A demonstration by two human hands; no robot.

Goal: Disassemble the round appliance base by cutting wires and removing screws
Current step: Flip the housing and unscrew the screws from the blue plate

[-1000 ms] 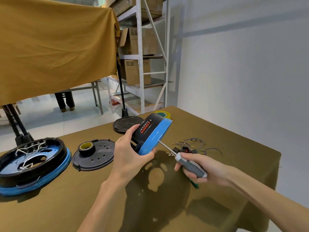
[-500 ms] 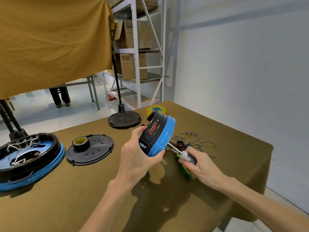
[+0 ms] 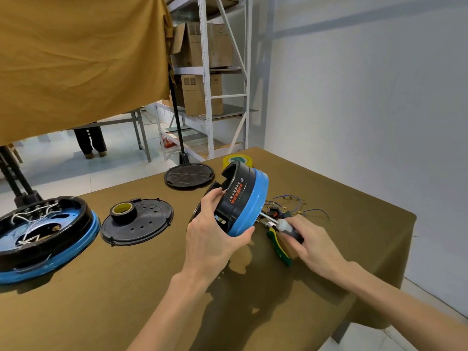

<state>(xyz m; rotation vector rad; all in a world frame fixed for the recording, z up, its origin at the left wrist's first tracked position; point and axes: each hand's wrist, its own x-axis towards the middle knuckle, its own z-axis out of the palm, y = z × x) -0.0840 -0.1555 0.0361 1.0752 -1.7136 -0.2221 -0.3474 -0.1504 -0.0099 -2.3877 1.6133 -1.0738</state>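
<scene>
A table point(image 3: 126, 287) covered in an olive-brown cloth fills the lower part of the view, set in a storeroom with a pale wall to the right.

Nearest the camera, two bare forearms reach in from the bottom edge. The left hand point(image 3: 215, 234) grips the round appliance base point(image 3: 243, 198), a black body with a blue rim, and holds it tilted on edge above the cloth, the thumb under the blue rim and the fingers curled over the black edge. The right hand point(image 3: 311, 245) is wrapped around the handle of a screwdriver point(image 3: 281, 225); its metal shaft runs up and left to the underside of the base. Just below that hand lie pliers point(image 3: 276, 245) with green and yellow handles, partly hidden by it.

Beyond the right hand sits a loose tangle of cut wires point(image 3: 291, 206) with small connectors. At the left edge rests a second base point(image 3: 43, 236), black over blue, open side up with white wiring inside. Between it and the held base lies a black perforated disc point(image 3: 144, 224) carrying a roll of tape point(image 3: 123, 210). Farther back lies another black disc point(image 3: 189, 175), and a yellow tape roll point(image 3: 238, 159) shows behind the held base.

At the back hang a mustard cloth point(image 3: 76, 59) and metal shelves point(image 3: 207, 84) holding cardboard boxes.
</scene>
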